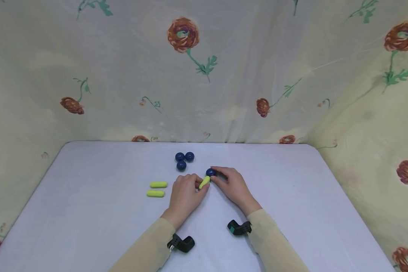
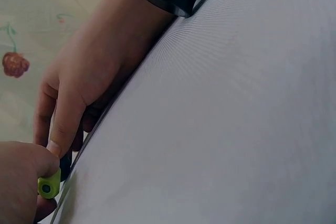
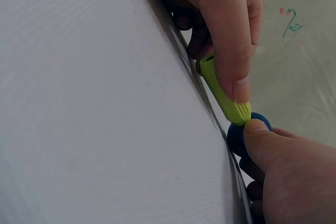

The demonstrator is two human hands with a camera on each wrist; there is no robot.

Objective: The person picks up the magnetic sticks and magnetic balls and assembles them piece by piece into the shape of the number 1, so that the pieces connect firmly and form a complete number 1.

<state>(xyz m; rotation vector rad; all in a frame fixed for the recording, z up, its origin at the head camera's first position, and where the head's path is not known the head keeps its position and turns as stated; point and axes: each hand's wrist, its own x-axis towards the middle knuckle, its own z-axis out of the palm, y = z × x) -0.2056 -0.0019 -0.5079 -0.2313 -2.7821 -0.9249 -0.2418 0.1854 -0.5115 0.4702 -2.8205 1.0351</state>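
Observation:
My left hand (image 1: 185,192) pinches a yellow-green rod (image 1: 204,182) between thumb and fingers. A small hole shows in the end of the rod (image 2: 46,188) in the left wrist view. My right hand (image 1: 234,186) grips a dark blue ball (image 1: 210,172), thumb on its near side. In the right wrist view the rod's ridged tip (image 3: 241,114) meets the blue ball (image 3: 237,139) beside the right thumb. Both hands are close together low over the white table. Part of the ball is hidden behind the right thumb.
Three dark blue balls (image 1: 181,165) sit in a cluster beyond the left hand. Two yellow-green rods (image 1: 158,184) lie parallel to its left. The white table (image 1: 88,226) ends at a flower-patterned cloth (image 1: 231,75) at the back and sides.

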